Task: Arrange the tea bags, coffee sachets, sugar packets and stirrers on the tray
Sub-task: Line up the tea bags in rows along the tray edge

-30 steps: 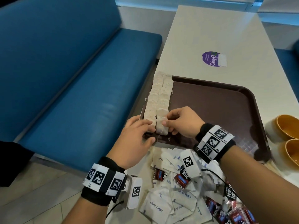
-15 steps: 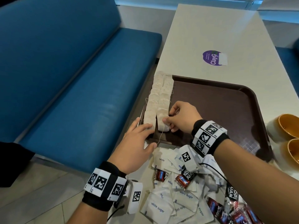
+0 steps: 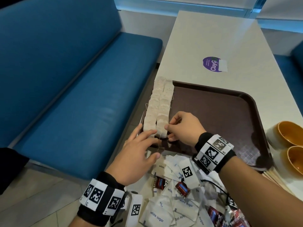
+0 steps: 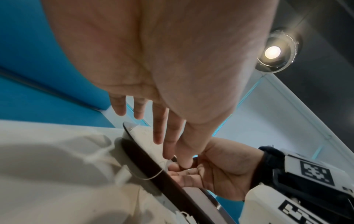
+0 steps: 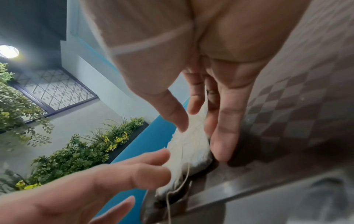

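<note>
A brown tray (image 3: 221,112) lies on the white table. Two columns of tea bags (image 3: 159,102) run along its left edge. My right hand (image 3: 168,130) pinches the nearest tea bag (image 3: 161,130) of the right column between thumb and fingers; the bag (image 5: 189,148) lies flat on the tray with its string trailing over the rim. My left hand (image 3: 150,136) is open, its straight fingers touching the near end of the left column at the tray's front-left corner. Sugar packets (image 3: 157,213) and red coffee sachets (image 3: 182,189) lie in a heap in front of the tray.
Wooden stirrers (image 3: 275,176) lie at the tray's near right corner, beside two orange cups (image 3: 288,135). A purple sticker (image 3: 213,63) marks the table beyond the tray. A blue bench (image 3: 82,95) runs along the table's left edge.
My right hand has slid the tea bag forward into line at the near end of the right column. My left hand has drawn back slightly, its fingers still at the tray corner.
</note>
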`<state>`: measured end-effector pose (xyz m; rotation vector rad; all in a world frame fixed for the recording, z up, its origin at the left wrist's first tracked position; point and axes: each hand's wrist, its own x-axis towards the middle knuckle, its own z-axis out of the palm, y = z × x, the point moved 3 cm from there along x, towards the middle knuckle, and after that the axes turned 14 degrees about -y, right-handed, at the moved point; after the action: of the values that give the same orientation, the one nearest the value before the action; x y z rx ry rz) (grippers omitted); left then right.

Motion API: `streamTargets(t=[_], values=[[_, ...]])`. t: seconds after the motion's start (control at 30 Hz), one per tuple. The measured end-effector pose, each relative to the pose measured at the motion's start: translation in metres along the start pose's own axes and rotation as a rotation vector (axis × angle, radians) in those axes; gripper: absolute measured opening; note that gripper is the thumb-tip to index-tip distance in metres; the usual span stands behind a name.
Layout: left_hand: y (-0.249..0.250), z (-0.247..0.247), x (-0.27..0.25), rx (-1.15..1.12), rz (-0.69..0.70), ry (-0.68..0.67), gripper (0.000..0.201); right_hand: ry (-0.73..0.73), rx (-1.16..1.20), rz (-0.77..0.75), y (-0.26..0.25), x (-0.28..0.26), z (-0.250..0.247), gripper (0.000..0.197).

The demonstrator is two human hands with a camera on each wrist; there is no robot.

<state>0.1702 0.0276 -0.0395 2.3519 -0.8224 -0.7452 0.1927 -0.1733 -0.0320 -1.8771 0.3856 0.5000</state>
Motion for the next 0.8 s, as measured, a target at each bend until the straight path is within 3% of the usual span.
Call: streamTargets(t=[0.27, 0.53, 0.67, 0.8], values=[[0.007, 0.001, -0.003, 0.018, 0.015, -0.007, 0.036, -0.009, -0.134, -0.061, -0.008, -0.021, -0.015, 0.016], [0.038, 0.009, -0.032, -0.022, 0.174, 0.148, 0.023, 0.009, -0.313, -0.198, -0.006, -0.142, -0.058, 0.012], [0.052, 0.032, -0.058, -0.008, 0.218, 0.083, 0.021, 0.013, -0.377, -0.159, 0.023, -0.212, -0.074, 0.009], [0.068, 0.060, -0.080, 0.019, 0.269, -0.043, 0.034, 0.069, -0.388, -0.068, 0.070, -0.261, -0.079, 0.009]])
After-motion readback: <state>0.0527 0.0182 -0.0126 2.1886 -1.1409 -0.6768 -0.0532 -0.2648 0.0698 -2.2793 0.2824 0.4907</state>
